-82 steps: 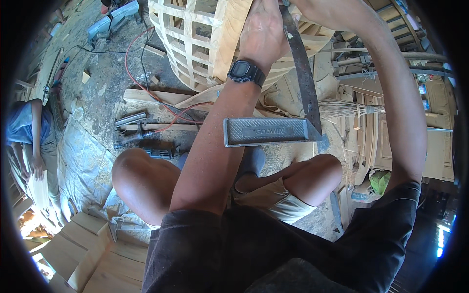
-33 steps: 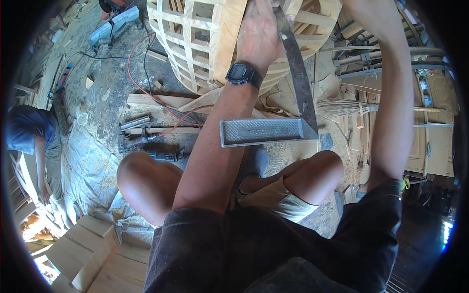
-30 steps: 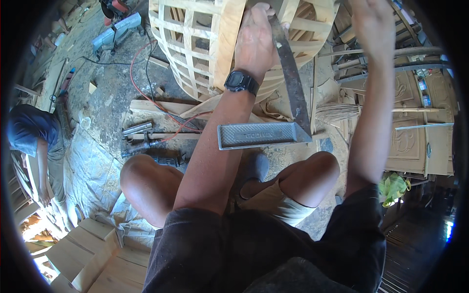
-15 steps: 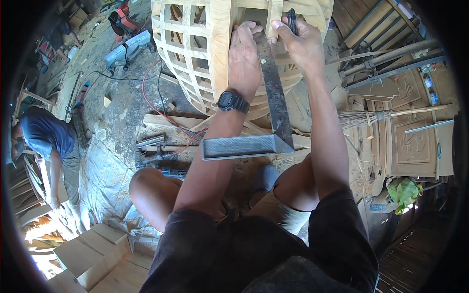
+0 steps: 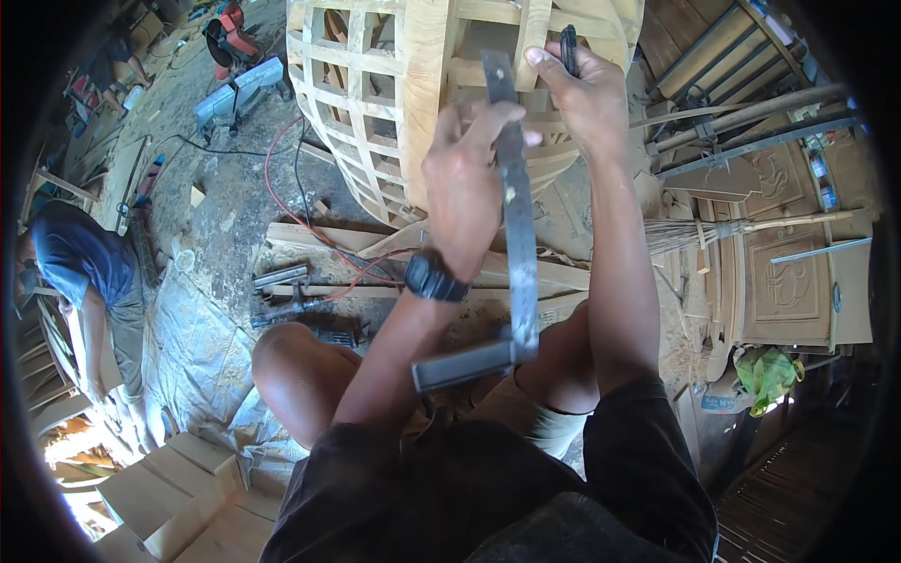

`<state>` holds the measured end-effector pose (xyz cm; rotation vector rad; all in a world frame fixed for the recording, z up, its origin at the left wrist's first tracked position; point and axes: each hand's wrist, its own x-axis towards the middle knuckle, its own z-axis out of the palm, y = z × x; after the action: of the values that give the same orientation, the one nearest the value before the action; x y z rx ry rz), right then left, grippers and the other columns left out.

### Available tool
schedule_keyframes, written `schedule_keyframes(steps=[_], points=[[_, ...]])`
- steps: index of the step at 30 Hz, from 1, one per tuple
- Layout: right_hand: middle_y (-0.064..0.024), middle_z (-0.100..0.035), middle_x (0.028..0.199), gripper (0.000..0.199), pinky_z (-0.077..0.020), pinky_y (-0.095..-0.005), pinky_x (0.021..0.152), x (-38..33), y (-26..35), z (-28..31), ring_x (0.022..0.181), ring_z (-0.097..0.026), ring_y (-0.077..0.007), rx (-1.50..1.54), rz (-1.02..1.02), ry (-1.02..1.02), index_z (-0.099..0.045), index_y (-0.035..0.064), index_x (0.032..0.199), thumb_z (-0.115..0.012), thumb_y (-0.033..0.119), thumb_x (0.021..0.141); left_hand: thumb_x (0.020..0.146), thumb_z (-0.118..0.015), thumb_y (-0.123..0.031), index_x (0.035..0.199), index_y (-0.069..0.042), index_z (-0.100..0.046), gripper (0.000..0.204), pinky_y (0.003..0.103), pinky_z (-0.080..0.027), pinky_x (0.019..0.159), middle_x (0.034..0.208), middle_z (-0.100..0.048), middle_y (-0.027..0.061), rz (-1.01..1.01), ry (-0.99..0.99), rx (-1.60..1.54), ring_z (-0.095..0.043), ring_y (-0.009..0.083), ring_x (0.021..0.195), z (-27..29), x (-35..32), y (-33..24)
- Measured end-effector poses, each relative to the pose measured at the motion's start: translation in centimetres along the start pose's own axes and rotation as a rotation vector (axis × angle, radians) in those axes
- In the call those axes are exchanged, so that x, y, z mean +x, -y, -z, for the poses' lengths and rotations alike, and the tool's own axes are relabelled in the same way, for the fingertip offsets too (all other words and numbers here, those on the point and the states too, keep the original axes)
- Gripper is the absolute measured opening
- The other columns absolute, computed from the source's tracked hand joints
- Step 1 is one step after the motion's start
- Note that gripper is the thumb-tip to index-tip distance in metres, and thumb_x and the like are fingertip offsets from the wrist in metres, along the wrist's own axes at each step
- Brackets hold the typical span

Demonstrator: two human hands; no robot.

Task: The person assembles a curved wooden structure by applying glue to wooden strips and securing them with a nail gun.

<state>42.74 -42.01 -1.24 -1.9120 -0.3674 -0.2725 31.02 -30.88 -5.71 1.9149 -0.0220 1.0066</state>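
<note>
My left hand (image 5: 463, 188), a black watch on its wrist, is closed round the long, stained metal blade of a try square (image 5: 519, 235). The square's grey stock (image 5: 465, 366) hangs over my lap. The hand is slightly smeared by motion. At the upper right, my right hand (image 5: 591, 98) pinches a black pen (image 5: 568, 49) standing up between its fingers. Its thumb lies at the edge of a narrow wooden strip (image 5: 532, 42) on the curved wooden lattice frame (image 5: 424, 103). The square's upper end is in front of the frame.
Power tools (image 5: 300, 310) and wood offcuts lie on the floor by my knees, with a red cable (image 5: 272, 159) beyond. A mitre saw (image 5: 235, 84) stands far left. Another person (image 5: 84, 253) bends at the left. A broom (image 5: 713, 230) and carved panels (image 5: 779, 296) are right.
My left hand has drawn the try square toward me and down, away from the frame and strip. My right hand stays by the strip with the pen.
</note>
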Motion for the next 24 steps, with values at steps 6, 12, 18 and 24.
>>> schedule_keyframes(steps=[6,12,18,24], points=[[0.0040,-0.058,0.066,0.035,-0.0384,-0.0245,0.055,0.2,0.1,-0.5,0.058,-0.047,-0.0054,0.048,0.014,0.010,-0.074,0.0004,0.099,-0.080,0.032,0.085,0.072,-0.070,0.008,0.116,-0.007,-0.068,0.047,0.034,-0.056,0.079,0.104,-0.071,0.0133,0.182,0.376,-0.135,-0.070,0.0294,0.091,3.7,-7.8,2.2],[0.0005,-0.064,0.070,0.041,-0.0456,-0.0270,0.063,0.1,-0.1,0.0,0.065,-0.054,-0.0081,0.043,-0.032,0.011,-0.075,0.0007,0.098,-0.081,0.038,0.081,0.086,-0.073,0.000,0.151,-0.003,-0.035,0.075,0.037,-0.060,0.087,0.135,-0.050,0.0114,0.655,0.936,-0.691,-0.064,0.0240,0.110,8.0,-13.7,1.4],[0.0000,-0.066,0.072,0.041,-0.0460,-0.0272,0.064,0.3,0.0,0.0,0.066,-0.056,-0.0088,0.076,-0.043,0.007,-0.076,0.0014,0.098,-0.081,0.038,0.081,0.085,-0.077,-0.027,0.154,-0.002,-0.031,0.086,0.038,-0.061,0.086,0.146,-0.042,0.0145,0.934,0.732,-1.299,-0.062,0.0251,0.110,11.5,-9.1,0.3],[0.0001,-0.066,0.071,0.042,-0.0459,-0.0276,0.064,1.0,-1.1,0.0,0.066,-0.057,-0.0088,0.096,-0.015,0.045,-0.076,0.0021,0.097,-0.081,0.040,0.080,0.083,-0.074,-0.050,0.151,-0.003,-0.037,0.090,0.039,-0.060,0.087,0.140,-0.051,0.0115,0.684,0.592,-1.193,-0.064,0.0222,0.103,9.8,-3.9,-0.4]])
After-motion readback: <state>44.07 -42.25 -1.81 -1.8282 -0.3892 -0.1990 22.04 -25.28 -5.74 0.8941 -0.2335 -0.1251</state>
